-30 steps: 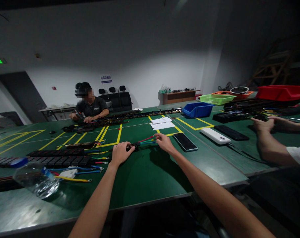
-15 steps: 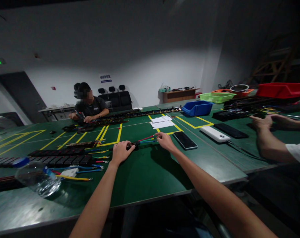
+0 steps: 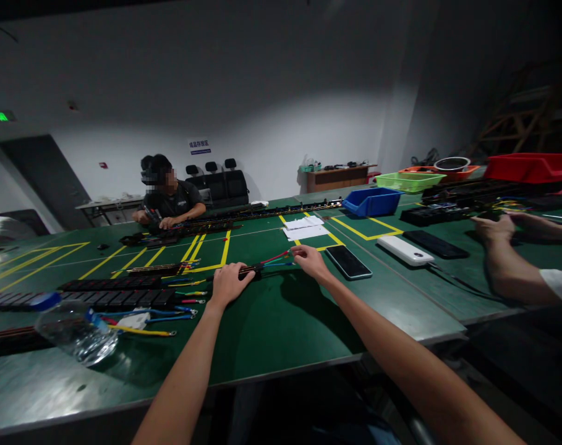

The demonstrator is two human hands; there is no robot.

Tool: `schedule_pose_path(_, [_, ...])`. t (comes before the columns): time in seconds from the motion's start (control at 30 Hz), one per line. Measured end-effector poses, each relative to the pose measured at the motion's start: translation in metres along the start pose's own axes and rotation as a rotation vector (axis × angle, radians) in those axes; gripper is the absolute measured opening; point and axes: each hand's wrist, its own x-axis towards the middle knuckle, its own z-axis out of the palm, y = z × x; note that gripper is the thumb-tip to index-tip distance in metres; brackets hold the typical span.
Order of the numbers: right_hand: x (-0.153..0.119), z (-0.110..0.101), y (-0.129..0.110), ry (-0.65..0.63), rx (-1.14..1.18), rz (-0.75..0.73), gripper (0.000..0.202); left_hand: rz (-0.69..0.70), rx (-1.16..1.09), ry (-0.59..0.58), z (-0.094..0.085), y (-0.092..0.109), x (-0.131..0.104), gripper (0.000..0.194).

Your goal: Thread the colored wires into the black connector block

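My left hand (image 3: 229,285) is closed over the end of a dark strip (image 3: 247,272) low above the green tabletop, and most of the strip is hidden by the hand. From this end several coloured wires fan out to the right. The red wire (image 3: 276,256) runs up to the fingertips of my right hand (image 3: 310,262), which pinch its tip. Just below it, the green and blue wires (image 3: 279,264) stretch toward the same hand; whether their tips touch it I cannot tell.
Black segmented strips (image 3: 118,300) with lugged wires lie to the left, behind a tilted clear bottle (image 3: 79,334). Right of my hands are a phone (image 3: 349,262), a white power bank (image 3: 405,251) and a blue bin (image 3: 372,203). Co-workers sit across and at the right.
The whole view has shifted slightly to the right. My hands keep nearly the same hold on the strip and the red wire.
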Motion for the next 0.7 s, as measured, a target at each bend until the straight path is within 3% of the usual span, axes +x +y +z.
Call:
schedule_pose_path(0.27, [0.0004, -0.002, -0.0059, -0.022, 0.13, -0.193, 0.051, 0.0, 0.017, 0.022, -0.0004, -0.0011, -0.0007, 0.053])
schedule_pose_path(0.5, [-0.0001, -0.0022, -0.0031, -0.061, -0.113, 0.015, 0.046, -0.004, 0.021, 0.03, 0.0002, -0.0019, -0.0003, 0.054])
schedule_pose_path(0.7, [-0.0066, -0.0081, -0.0057, -0.113, -0.292, 0.107, 0.042, -0.013, 0.01, 0.007, -0.0013, 0.0, -0.0006, 0.055])
